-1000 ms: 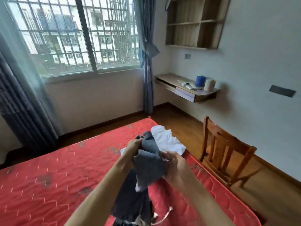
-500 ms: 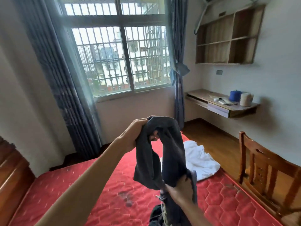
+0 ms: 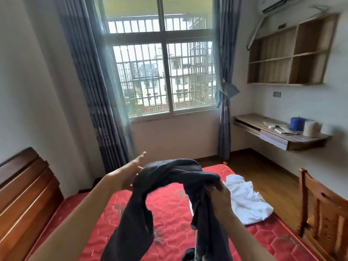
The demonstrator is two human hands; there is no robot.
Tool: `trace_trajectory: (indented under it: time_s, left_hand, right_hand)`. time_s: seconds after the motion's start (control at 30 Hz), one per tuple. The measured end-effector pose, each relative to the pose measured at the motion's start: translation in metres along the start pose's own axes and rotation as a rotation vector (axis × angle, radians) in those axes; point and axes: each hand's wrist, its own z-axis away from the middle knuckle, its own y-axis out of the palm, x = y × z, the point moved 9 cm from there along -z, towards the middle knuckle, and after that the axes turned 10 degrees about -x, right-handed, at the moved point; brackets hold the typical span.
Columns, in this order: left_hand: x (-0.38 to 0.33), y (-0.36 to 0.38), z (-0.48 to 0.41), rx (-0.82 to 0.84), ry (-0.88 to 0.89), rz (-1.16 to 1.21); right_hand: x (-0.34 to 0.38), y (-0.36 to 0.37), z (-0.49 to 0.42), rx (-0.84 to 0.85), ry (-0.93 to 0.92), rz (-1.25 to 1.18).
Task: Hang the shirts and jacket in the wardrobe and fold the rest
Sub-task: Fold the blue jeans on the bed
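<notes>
A dark grey garment point(image 3: 169, 181) hangs stretched between my hands above the red mattress point(image 3: 169, 223). My left hand point(image 3: 130, 174) is at its left end with the fingers stretched straight, the cloth draped against the palm. My right hand point(image 3: 220, 196) grips a bunched part of the garment at its right end. Two lengths of the cloth hang down toward the bottom edge of the view. A crumpled white garment point(image 3: 244, 200) lies on the mattress near its right edge. No wardrobe is in view.
A wooden headboard point(image 3: 24, 194) stands at the left. To the right of the bed is a wooden chair point(image 3: 323, 210). A wall desk point(image 3: 278, 132) holds a blue and a white roll. Window and curtains fill the far wall.
The view has tilted up. My right hand rose from low on the garment to its upper right, spreading it sideways. My left hand's fingers have straightened.
</notes>
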Motion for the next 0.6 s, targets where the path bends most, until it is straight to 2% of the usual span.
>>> trace_trajectory:
  time_s: [0.07, 0.1, 0.2, 0.27, 0.33, 0.4, 0.47, 0.53, 0.6]
  left_hand:
    - [0.014, -0.019, -0.015, -0.184, -0.025, -0.132]
    - [0.015, -0.02, -0.018, -0.218, -0.029, -0.104]
    - [0.01, 0.005, -0.02, -0.17, -0.075, -0.011]
    - [0.014, 0.036, -0.02, -0.055, -0.148, 0.012]
    - [0.011, 0.076, -0.02, 0.1, -0.207, 0.191]
    - [-0.003, 0.103, -0.01, 0.15, -0.179, 0.339]
    - [-0.005, 0.111, -0.014, 0.061, -0.138, 0.418]
    - [-0.003, 0.118, -0.016, 0.032, -0.069, 0.352]
    - [0.0, 0.111, -0.019, -0.067, -0.032, 0.3]
  right_hand:
    - [0.013, 0.016, -0.006, 0.116, 0.047, -0.195]
    - [0.027, 0.026, -0.005, 0.211, 0.049, -0.33]
    - [0.076, 0.051, 0.01, 0.533, -0.011, -0.646]
    - [0.096, 0.06, 0.021, 0.633, -0.108, -0.672]
    - [0.092, 0.064, 0.026, 0.657, -0.018, -0.641]
    - [0.087, 0.07, 0.042, 0.832, 0.095, -0.594]
    - [0.079, 0.069, 0.052, 0.972, 0.132, -0.475]
    - [0.07, 0.064, 0.055, 1.042, 0.103, -0.327]
    - [0.052, 0.059, 0.051, 1.094, 0.017, -0.109]
